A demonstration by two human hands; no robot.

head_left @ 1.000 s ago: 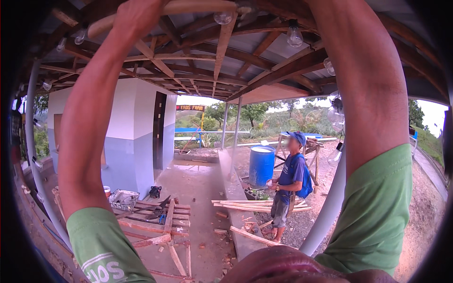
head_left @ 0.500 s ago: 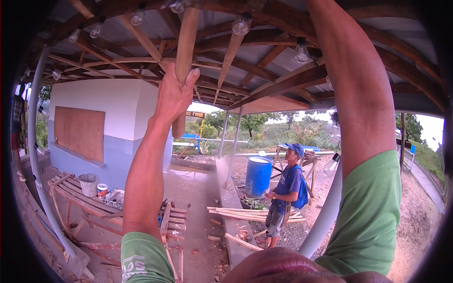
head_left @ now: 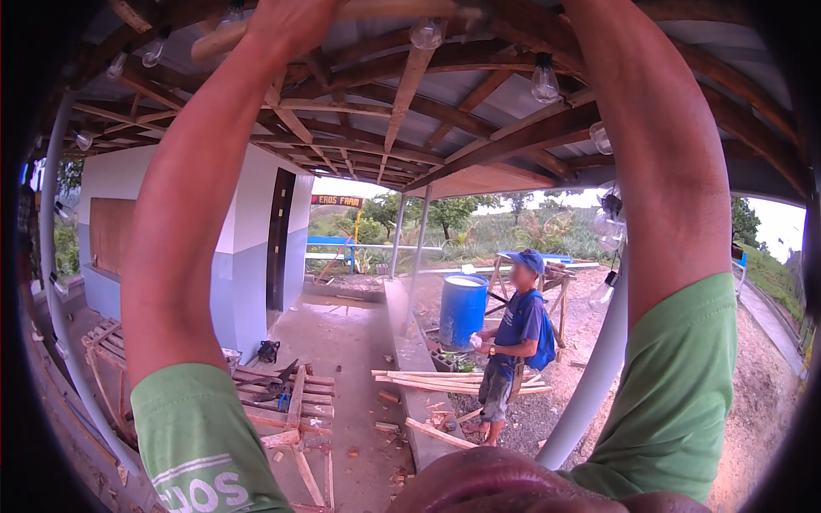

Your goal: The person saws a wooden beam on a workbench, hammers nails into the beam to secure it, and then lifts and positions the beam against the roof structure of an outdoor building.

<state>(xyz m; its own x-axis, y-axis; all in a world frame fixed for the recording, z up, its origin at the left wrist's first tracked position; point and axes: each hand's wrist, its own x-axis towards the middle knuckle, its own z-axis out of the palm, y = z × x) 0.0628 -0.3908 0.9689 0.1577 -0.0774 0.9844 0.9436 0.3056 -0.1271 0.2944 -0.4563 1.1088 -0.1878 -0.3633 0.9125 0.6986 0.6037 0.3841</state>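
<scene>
Up at the top edge, my left hand [head_left: 293,21] is closed around a wooden batten [head_left: 221,40]. The batten lies nearly crosswise, its rounded end jutting out left of the hand and its other part running right, just under the roof beams [head_left: 462,58]. Part of the hand is cut off by the picture's edge. My right arm [head_left: 654,145] stretches up past the top edge, so the right hand and whatever it touches are out of sight. A clear light bulb [head_left: 428,34] hangs just below the batten.
More bulbs [head_left: 545,81] hang from the roof frame. A grey post [head_left: 590,368] stands at right. Beyond it, a co-worker [head_left: 517,333] stands by a blue drum [head_left: 463,309] and loose wood strips [head_left: 462,383]. Slatted wooden trestles [head_left: 299,402] with tools stand lower left.
My left hand has risen to the top edge, swinging the batten from upright to nearly crosswise. My right arm stays raised. My view has shifted slightly.
</scene>
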